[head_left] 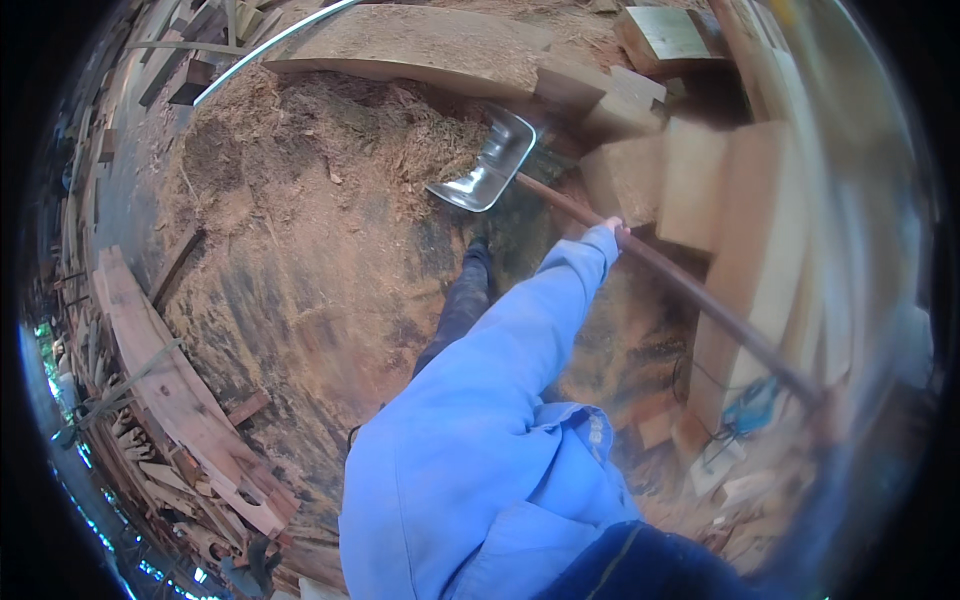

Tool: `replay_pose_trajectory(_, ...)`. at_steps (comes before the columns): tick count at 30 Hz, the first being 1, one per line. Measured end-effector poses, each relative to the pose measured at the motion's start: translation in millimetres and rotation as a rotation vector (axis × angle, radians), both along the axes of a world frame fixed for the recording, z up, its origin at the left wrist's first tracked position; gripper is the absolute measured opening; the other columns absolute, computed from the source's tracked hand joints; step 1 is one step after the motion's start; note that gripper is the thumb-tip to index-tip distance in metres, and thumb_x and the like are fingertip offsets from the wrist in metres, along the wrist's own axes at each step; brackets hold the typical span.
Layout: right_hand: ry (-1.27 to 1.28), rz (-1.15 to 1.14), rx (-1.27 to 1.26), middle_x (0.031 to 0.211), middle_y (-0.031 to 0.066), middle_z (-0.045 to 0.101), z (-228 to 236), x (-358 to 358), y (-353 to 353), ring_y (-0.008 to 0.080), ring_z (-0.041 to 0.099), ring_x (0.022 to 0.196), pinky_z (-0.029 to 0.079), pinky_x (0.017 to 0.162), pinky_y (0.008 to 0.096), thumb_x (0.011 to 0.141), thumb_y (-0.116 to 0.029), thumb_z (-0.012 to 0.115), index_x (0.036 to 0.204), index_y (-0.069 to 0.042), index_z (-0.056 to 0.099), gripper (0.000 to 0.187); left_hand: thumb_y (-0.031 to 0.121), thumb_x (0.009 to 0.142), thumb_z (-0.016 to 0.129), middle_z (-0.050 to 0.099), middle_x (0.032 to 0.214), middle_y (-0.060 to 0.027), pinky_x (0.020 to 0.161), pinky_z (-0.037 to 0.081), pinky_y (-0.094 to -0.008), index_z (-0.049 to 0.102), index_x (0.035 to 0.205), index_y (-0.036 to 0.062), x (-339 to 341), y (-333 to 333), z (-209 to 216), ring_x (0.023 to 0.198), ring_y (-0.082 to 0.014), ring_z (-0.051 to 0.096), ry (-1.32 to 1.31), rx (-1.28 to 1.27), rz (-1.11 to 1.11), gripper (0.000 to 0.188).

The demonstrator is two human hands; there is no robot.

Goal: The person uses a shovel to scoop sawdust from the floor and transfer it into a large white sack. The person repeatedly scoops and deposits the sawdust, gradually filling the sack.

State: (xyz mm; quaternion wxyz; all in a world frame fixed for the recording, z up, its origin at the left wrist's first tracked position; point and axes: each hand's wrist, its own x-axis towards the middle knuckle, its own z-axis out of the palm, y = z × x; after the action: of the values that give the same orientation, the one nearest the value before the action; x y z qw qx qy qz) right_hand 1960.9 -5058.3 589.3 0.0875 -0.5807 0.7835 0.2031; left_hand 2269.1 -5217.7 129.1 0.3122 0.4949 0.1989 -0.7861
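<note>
**woodchuck:** Shovel (600, 225) was out over the sawdust pile (330, 150) on the floor, its shiny metal scoop (487, 165) just at the pile's right edge, near the stacked timber blocks (700, 180). Left hand (613, 226) was closed round the long wooden handle (700, 300) about halfway along.

**sawyer_b:** And the right hand?

**woodchuck:** Couldn't see it, the far end of the handle was blurred. I'd guess stiff and front-heavy once loaded; the handle looked smooth, maybe slippery with dust. One grip mid-shaft, the other near the end, seemed best.
</note>
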Motion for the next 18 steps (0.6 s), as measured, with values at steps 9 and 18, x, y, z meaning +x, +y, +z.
replay_pose_trajectory(9,-0.002,0.323,0.003,0.064,0.0177,0.058,-59,177,-200,0.0358,0.058,0.067,0.044,0.061,0.045,0.056,-0.001,0.057,0.076,-0.009,0.062,0.023,0.024,0.078,0.057,0.061,0.083,-0.0068,0.063,0.048,-0.0384,0.052,0.092,0.0103,208,-129,-41,0.074,-0.0229,0.059,-0.196,-0.058,0.116,0.02)
replay_pose_trajectory(18,-0.532,0.483,0.058,0.061,0.014,0.059,-142,440,-253,0.0321,0.06,0.059,0.047,0.053,0.0421,0.056,-0.017,0.07,0.092,-0.012,0.052,0.041,0.023,0.078,0.062,0.05,0.055,-0.0095,0.052,0.046,-0.0405,0.046,0.065,0.009,476,-164,-37,0.047,-0.0253,0.049,-0.401,-0.096,0.474,0.025)
